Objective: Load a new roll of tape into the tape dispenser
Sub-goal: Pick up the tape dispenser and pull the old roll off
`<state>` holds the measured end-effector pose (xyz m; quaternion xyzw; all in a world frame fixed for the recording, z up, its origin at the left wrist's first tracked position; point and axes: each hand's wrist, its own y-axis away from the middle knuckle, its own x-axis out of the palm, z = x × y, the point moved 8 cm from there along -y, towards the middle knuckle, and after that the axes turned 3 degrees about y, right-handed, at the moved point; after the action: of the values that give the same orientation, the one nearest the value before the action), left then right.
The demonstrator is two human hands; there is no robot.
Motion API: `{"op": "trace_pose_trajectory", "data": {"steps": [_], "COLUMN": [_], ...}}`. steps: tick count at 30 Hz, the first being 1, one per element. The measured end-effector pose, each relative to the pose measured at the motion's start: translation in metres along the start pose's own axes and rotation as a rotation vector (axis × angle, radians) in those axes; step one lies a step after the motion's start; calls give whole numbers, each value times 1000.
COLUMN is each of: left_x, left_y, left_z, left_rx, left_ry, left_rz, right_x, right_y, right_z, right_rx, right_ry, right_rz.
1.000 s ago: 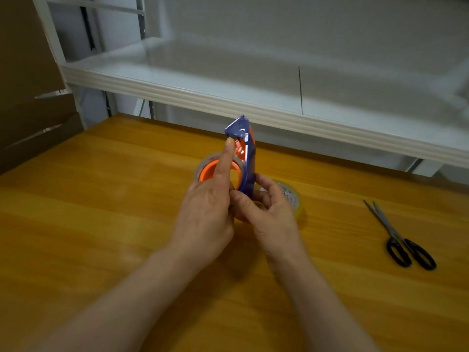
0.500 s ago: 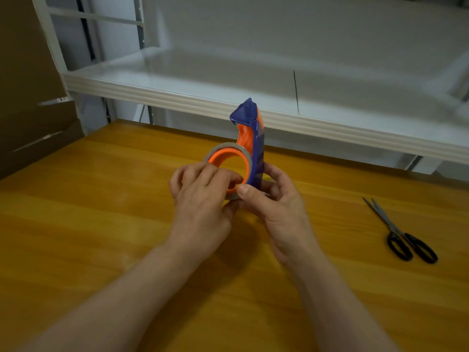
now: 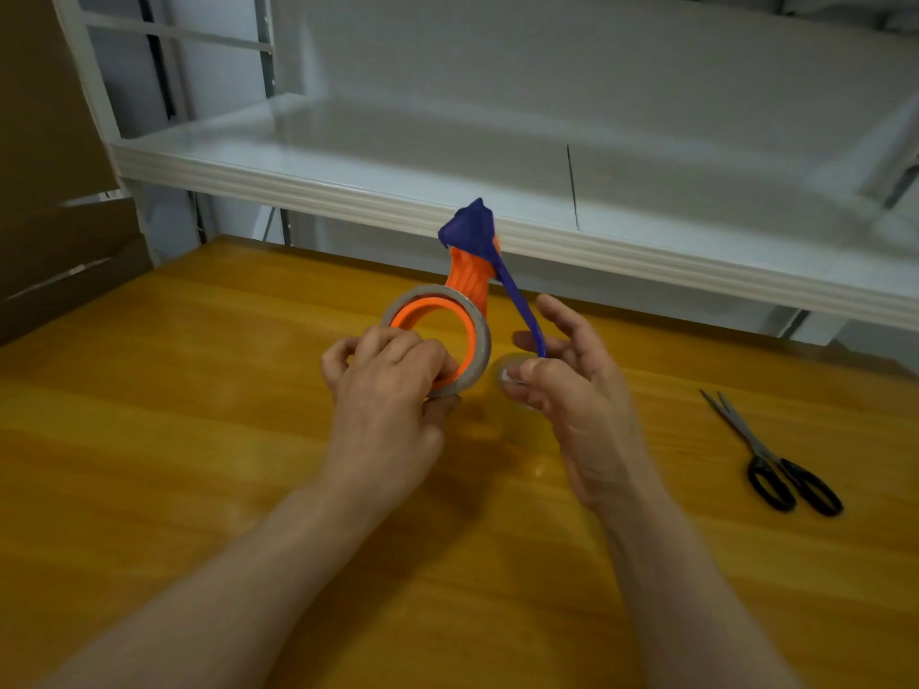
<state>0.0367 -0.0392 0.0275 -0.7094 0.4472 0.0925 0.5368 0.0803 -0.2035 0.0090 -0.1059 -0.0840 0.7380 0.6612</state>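
Left hand grasping grey tape roll on ribbed orange-and-blue plastic dispenser above glossy wooden table, right hand half open at its thin blue strip, no readable writing, black-handled scissors well apart

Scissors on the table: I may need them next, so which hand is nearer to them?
Right. The right hand is beside the dispenser's purple arm, with bare table between it and the scissors. The left hand grips the tape roll, farther away.

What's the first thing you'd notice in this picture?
The bright orange and blue tape dispenser stands out mid-table, with a tape roll around its orange ring. The left hand grips the roll; the right hand touches the blue strap. Black-handled scissors lie far right.
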Motion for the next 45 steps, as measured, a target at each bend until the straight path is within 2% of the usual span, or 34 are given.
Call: {"op": "trace_pose_trajectory", "data": {"steps": [4, 8, 13, 18, 24, 36, 45], "left_x": [6, 7, 7, 0, -7, -3, 3], "left_y": [1, 3, 2, -1, -1, 2, 3], "left_z": [-1, -2, 4, 17, 14, -4, -22], "left_rx": [-22, -39, -87, -183, -186, -105, 157], "left_ry": [15, -2, -29, -3, 13, 229, 139], "left_rz": [43, 90, 95, 39, 29, 92, 178], "right_x": [-6, -4, 2, 22, 40, 29, 10], "right_y": [2, 4, 6, 11, 22, 16, 15], "right_z": [2, -2, -14, -23, -25, -26, -30], "right_rx": [-46, -2, 142, 288, 325, 252, 357], "right_ry": [53, 54, -157, -325, -158, -271, -470], "right_rz": [-39, -29, -41, 96, 273, 35, -67]}}
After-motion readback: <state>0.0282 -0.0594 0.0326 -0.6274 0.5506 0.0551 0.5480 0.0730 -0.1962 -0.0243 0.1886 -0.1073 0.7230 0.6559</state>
